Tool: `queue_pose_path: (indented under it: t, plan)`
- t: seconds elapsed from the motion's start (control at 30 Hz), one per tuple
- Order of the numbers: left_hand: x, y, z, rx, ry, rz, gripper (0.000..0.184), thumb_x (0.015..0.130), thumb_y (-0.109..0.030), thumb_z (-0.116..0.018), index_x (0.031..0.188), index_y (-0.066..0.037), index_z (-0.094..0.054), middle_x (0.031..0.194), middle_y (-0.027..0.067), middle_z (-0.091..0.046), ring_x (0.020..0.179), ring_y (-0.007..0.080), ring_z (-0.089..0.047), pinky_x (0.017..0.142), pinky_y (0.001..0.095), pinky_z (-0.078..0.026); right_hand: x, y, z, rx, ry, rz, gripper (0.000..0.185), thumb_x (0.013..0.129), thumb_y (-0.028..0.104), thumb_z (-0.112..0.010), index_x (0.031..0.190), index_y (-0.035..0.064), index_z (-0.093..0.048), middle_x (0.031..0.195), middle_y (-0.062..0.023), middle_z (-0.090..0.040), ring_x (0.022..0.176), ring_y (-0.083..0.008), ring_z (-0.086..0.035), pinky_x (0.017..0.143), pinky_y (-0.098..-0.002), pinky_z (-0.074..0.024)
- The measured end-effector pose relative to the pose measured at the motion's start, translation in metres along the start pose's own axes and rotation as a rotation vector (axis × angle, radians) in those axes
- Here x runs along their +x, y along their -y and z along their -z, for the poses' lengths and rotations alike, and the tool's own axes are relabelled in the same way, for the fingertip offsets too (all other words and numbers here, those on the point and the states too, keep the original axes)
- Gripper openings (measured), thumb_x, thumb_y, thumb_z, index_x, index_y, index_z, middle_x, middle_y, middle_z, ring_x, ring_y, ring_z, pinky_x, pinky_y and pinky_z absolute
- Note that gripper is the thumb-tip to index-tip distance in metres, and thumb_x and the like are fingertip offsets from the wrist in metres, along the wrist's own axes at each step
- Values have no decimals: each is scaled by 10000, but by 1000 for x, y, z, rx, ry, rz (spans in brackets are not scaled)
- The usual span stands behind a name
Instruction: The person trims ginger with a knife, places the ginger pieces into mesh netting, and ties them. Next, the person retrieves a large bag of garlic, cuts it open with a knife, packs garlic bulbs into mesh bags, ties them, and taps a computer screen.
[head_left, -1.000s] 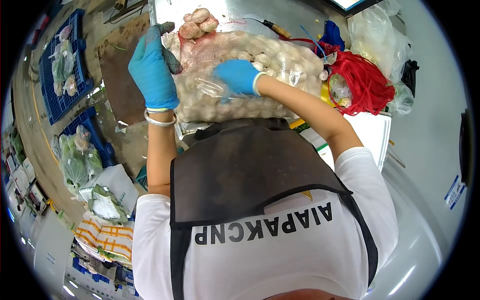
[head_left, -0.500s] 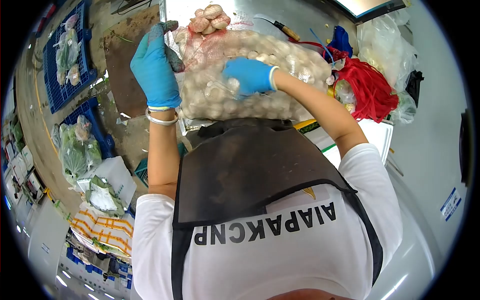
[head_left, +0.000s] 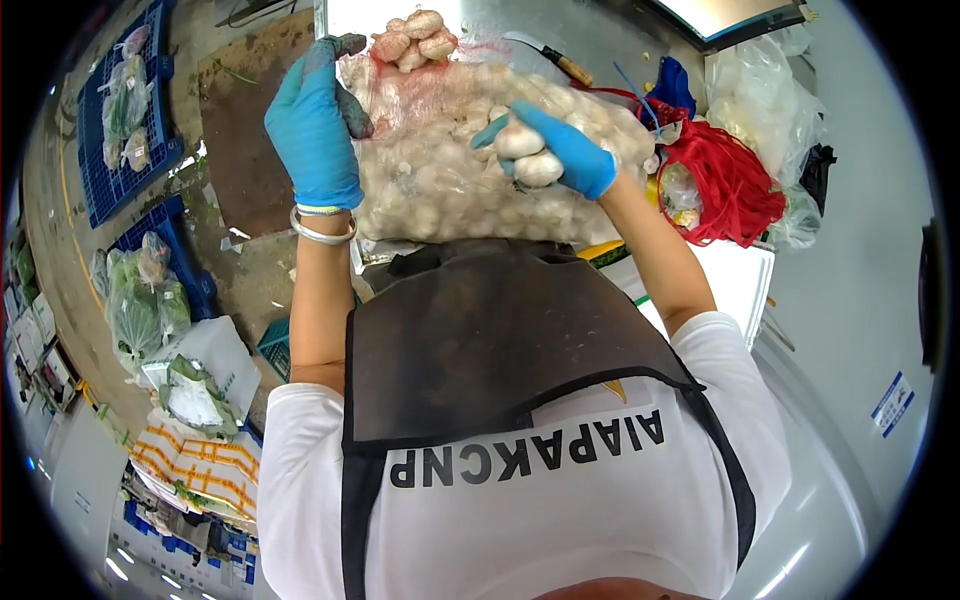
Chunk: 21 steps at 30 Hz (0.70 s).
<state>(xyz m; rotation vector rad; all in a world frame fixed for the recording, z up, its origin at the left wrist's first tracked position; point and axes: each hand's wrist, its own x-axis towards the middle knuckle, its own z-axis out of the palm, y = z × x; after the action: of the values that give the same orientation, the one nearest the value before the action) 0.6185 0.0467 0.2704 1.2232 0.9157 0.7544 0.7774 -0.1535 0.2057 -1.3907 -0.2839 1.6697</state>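
My right hand point(head_left: 562, 150), in a blue glove, is closed around white garlic bulbs point(head_left: 530, 155); two or three show at its fingers. It is above a large clear plastic bag point(head_left: 440, 195) full of garlic. My left hand point(head_left: 318, 130), gloved in blue with dirt-darkened fingertips, is at the bag's left end. Its thumb and fingers are spread in a C shape, and I see no bulb between them. Red netting point(head_left: 395, 95) lies just right of these fingers; whether they touch it is unclear. Beyond it sits a small pile of garlic bulbs point(head_left: 412, 42).
A knife with a wooden handle point(head_left: 567, 66) lies behind the bag. To the right are a heap of red strips point(head_left: 725, 185), a blue cloth-like item point(head_left: 673, 88) and clear plastic bags point(head_left: 765, 90). Blue pallets point(head_left: 160, 110) with bagged vegetables stand on the floor at left.
My right hand has moved right and turned up from the bag's surface, and garlic bulbs now show in it. The left hand stays at nearly the same spot.
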Motion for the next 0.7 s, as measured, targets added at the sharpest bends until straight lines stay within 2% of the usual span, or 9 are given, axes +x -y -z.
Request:
queue_pose_path:
  t: [0.1, 0.13, 0.23, 0.33, 0.4, 0.43, 0.53, 0.6, 0.7]
  plan:
    - [0, -6, 2, 19, 15, 36, 326, 1000, -232, -465, 1060, -1, -687, 477, -32, -407, 415, 50, -374, 412, 216, -290, -14, 19, -9, 305, -93, 37, 613, 975, 470, -342, 1216, -50, -559, 777, -70, -584, 690, -148, -583, 539, -260, -472]
    - [-1, -7, 1, 27, 14, 48, 328, 1001, -230, -459, 1063, -1, -686, 473, -33, -403, 412, 49, -374, 411, 215, -292, -29, 42, -20, 117, 68, 199, 632, 962, 484, -358, 1217, -58, -558, 775, -75, -589, 631, -146, -586, 460, -234, -448]
    - [-3, -10, -4, 2, 28, 67, 317, 991, -227, -476, 1041, -2, -694, 477, -39, -418, 404, 40, -378, 408, 211, -306, -43, 83, -43, 123, 297, 236, 560, 948, 458, -433, 1179, -32, -577, 754, -80, -595, 542, -157, -582, 391, -233, -417]
    - [-7, -15, -17, -20, 49, 74, 248, 962, -187, -540, 1019, -24, -717, 522, -43, -467, 411, 28, -392, 392, 216, -322, -3, 97, -73, 228, 178, 122, 456, 948, 389, -505, 1164, -8, -561, 829, -83, -614, 606, -167, -603, 476, -237, -488]
    - [-3, -7, -20, 8, 46, -23, 231, 957, -176, -548, 996, -23, -715, 526, -26, -485, 399, 39, -411, 381, 220, -324, 54, 87, -72, 498, 48, 169, 402, 941, 330, -555, 1175, 3, -530, 1017, -109, -611, 792, -195, -632, 707, -307, -559]
    - [-2, -14, -19, 7, 19, -27, 239, 962, -183, -540, 1002, -22, -712, 526, -31, -476, 408, 37, -412, 388, 217, -318, 100, 67, -41, 530, 134, 208, 547, 931, 348, -576, 1340, 25, -412, 1256, -144, -526, 1004, -256, -612, 822, -346, -553]
    - [16, -39, 0, -9, -59, -103, 245, 971, -190, -525, 973, -21, -702, 540, -30, -484, 441, 42, -437, 406, 218, -321, 87, 94, -35, -15, -374, 424, 473, 896, 190, -630, 1316, 56, -460, 1317, -139, -502, 1099, -286, -579, 928, -340, -517]
    - [33, -56, 21, -39, -103, -173, 231, 972, -186, -530, 941, -25, -693, 556, -17, -504, 448, 53, -447, 416, 221, -336, 79, 99, -3, -449, -226, 776, 465, 868, 99, -632, 1309, 62, -490, 1331, -138, -506, 1157, -285, -550, 967, -357, -487]
    - [40, -106, 30, -123, -199, -496, 168, 948, -188, -588, 896, -44, -659, 516, 12, -524, 402, 75, -464, 377, 227, -355, 32, 137, -14, -66, -52, 774, 430, 885, 67, -596, 1306, 36, -517, 1340, -144, -516, 1208, -273, -527, 1012, -400, -441]
